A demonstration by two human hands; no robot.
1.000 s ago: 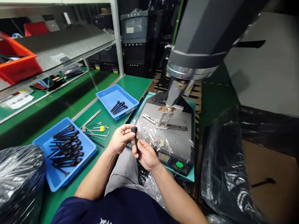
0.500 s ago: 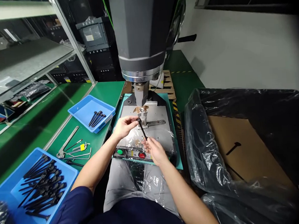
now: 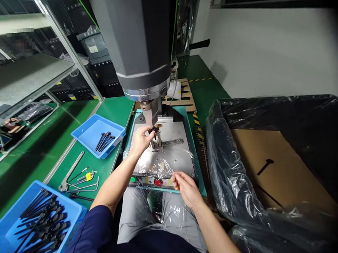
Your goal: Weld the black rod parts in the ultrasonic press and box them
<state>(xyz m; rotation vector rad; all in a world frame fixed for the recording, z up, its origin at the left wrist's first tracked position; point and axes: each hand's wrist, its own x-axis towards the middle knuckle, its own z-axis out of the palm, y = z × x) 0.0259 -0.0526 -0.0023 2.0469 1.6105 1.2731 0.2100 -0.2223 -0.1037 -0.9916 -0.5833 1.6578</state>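
My left hand (image 3: 142, 142) is closed on the head of a black rod with a knobbed end (image 3: 154, 130). It holds this at the top of the small metal fixture (image 3: 157, 139), right under the press's tool (image 3: 151, 114); how deep the rod sits in the fixture cannot be made out. Over the front edge of the machine base, near the red button (image 3: 158, 182), my right hand (image 3: 187, 187) has its fingers curled together, with nothing visible in them. Clear plastic film (image 3: 171, 165) covers the front of the metal plate (image 3: 176, 128).
Black rods lie in two blue trays (image 3: 79, 129) (image 3: 8, 224) on my left. Between them are an adjustable wrench (image 3: 71, 172) and hex keys. To my right stands a plastic-lined bin (image 3: 236, 175) with cardboard (image 3: 281, 153) and black rods inside. The press head (image 3: 139, 36) hangs overhead.
My left hand has carried the black rod forward to the fixture's top. My right hand has let go of its lower end and drawn back toward me. The view has shifted slightly.
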